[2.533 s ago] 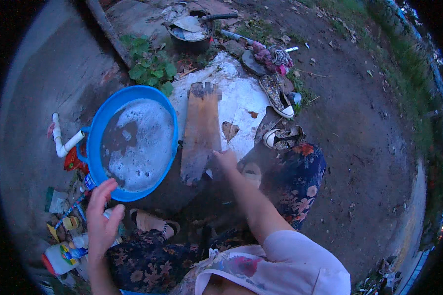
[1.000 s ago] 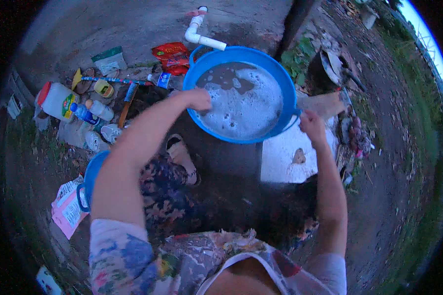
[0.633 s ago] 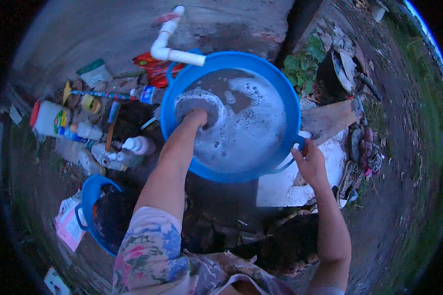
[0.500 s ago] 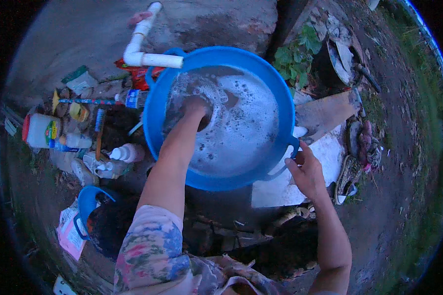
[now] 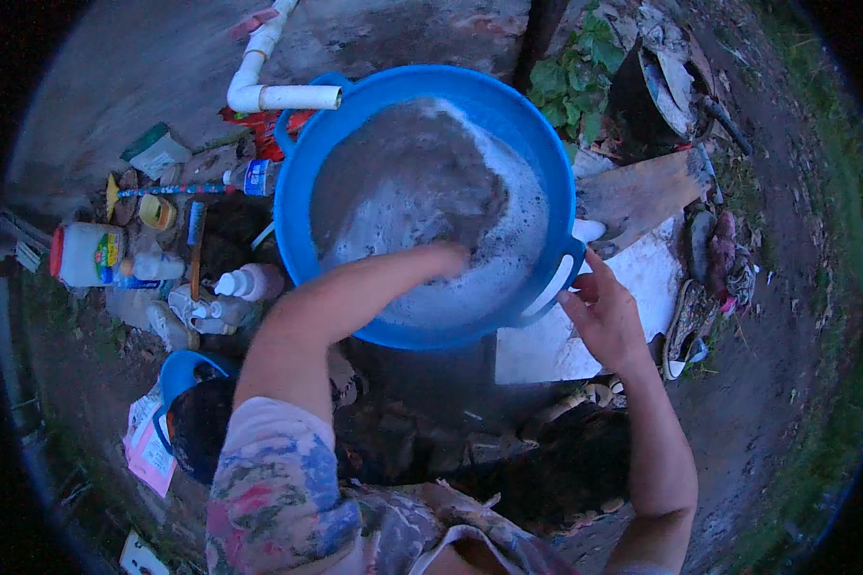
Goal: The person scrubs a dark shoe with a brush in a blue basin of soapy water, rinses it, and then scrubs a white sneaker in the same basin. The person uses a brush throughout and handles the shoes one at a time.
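Note:
A large round blue tub (image 5: 302,225) holds greyish water with white suds (image 5: 527,225) along its right side. My left hand (image 5: 443,259) is dipped into the water near the middle of the tub; its fingers are under the surface and hidden. At the tub's right side, my right hand (image 5: 612,311) has its thumb and fingers closed around the loop handle (image 5: 564,278). Above the tub's far left rim, a white bent pipe (image 5: 297,98) ends with its open mouth.
Left of the tub stand a pump bottle (image 5: 249,283), a wooden-handled brush (image 5: 196,249), a clear jug (image 5: 91,254) and pale shoes (image 5: 201,311). A smaller blue bucket (image 5: 177,374) is at lower left. On the right lie a white board (image 5: 633,287), a plank (image 5: 633,196) and dark shoes (image 5: 686,321).
My left hand has swept right and nearer through the water. Suds have been pushed to the right, baring grey water. The right hand stays at the handle.

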`<action>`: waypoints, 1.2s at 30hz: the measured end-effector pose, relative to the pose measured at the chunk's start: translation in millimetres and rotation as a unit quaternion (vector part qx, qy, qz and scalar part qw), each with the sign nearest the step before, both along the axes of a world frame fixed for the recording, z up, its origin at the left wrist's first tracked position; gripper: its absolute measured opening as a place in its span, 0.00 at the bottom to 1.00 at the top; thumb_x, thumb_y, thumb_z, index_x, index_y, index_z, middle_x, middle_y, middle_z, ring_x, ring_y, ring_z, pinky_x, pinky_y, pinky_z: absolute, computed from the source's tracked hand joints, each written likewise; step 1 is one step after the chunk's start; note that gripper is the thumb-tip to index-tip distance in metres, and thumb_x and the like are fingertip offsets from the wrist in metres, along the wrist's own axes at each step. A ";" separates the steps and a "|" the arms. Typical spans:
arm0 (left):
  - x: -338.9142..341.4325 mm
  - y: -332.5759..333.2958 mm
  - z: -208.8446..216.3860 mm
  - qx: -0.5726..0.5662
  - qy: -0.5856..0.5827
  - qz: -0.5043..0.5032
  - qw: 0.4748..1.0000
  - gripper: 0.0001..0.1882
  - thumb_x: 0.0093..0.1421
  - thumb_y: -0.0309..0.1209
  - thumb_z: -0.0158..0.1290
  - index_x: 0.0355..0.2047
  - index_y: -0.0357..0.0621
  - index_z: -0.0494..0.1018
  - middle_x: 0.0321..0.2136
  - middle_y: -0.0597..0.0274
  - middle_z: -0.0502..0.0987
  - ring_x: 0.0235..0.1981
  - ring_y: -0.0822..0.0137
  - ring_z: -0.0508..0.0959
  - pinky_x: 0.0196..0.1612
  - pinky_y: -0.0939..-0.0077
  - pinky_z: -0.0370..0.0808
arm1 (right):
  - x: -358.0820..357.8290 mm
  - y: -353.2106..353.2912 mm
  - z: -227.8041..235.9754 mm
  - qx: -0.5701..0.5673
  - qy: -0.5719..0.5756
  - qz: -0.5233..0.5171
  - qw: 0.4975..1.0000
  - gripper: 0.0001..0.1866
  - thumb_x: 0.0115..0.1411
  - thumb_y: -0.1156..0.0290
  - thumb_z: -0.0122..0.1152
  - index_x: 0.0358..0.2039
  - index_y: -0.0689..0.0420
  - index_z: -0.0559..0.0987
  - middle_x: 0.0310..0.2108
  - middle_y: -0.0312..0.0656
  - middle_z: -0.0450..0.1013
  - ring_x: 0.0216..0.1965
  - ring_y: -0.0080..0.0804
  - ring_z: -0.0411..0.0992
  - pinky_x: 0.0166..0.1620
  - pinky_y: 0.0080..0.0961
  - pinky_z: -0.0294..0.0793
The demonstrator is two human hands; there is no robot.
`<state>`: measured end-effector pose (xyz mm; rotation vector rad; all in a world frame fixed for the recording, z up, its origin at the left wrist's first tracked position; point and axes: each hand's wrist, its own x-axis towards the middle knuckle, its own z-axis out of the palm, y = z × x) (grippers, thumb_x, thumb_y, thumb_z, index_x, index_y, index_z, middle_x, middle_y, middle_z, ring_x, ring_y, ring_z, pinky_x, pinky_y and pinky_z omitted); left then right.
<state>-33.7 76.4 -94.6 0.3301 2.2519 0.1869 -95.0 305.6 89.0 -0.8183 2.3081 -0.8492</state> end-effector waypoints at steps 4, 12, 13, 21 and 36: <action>57.9 -27.5 15.7 0.000 -0.071 0.008 0.997 0.14 0.53 0.34 0.46 0.29 0.38 0.78 0.32 0.48 0.77 0.36 0.50 0.77 0.40 0.57 0.73 | 8.1 3.2 2.9 -0.010 0.008 -0.008 1.000 0.32 0.54 0.68 0.61 0.56 0.68 0.60 0.37 0.54 0.72 0.35 0.38 0.75 0.33 0.30 0.76; 105.2 -174.5 -78.9 -0.181 0.029 0.180 0.966 0.14 0.48 0.35 0.54 0.33 0.39 0.77 0.37 0.49 0.77 0.40 0.49 0.75 0.44 0.60 0.72 | 20.5 -0.9 5.6 -0.042 -0.035 0.046 0.997 0.26 0.54 0.66 0.61 0.52 0.60 0.66 0.39 0.51 0.71 0.35 0.39 0.75 0.36 0.33 0.75; 73.8 -162.5 -75.3 -0.160 0.070 0.247 0.953 0.14 0.49 0.35 0.53 0.34 0.41 0.76 0.38 0.50 0.77 0.39 0.49 0.76 0.43 0.59 0.72 | 15.1 5.2 1.8 -0.024 -0.008 0.043 0.999 0.26 0.54 0.65 0.60 0.52 0.59 0.66 0.39 0.51 0.71 0.35 0.40 0.75 0.36 0.34 0.74; -28.0 -137.3 -84.4 -0.082 0.242 0.473 0.843 0.15 0.54 0.35 0.48 0.39 0.43 0.75 0.41 0.53 0.76 0.40 0.52 0.76 0.44 0.58 0.72 | 5.7 9.5 1.1 -0.002 0.010 0.058 0.998 0.26 0.55 0.65 0.58 0.52 0.61 0.64 0.36 0.53 0.70 0.35 0.45 0.73 0.37 0.39 0.72; 19.1 9.5 -19.4 0.026 0.021 0.163 0.986 0.16 0.52 0.33 0.47 0.39 0.39 0.76 0.43 0.51 0.75 0.45 0.53 0.75 0.45 0.60 0.72 | 3.8 21.7 14.8 -0.034 -0.009 -0.016 0.999 0.25 0.53 0.71 0.60 0.52 0.59 0.68 0.42 0.49 0.71 0.37 0.35 0.73 0.39 0.30 0.75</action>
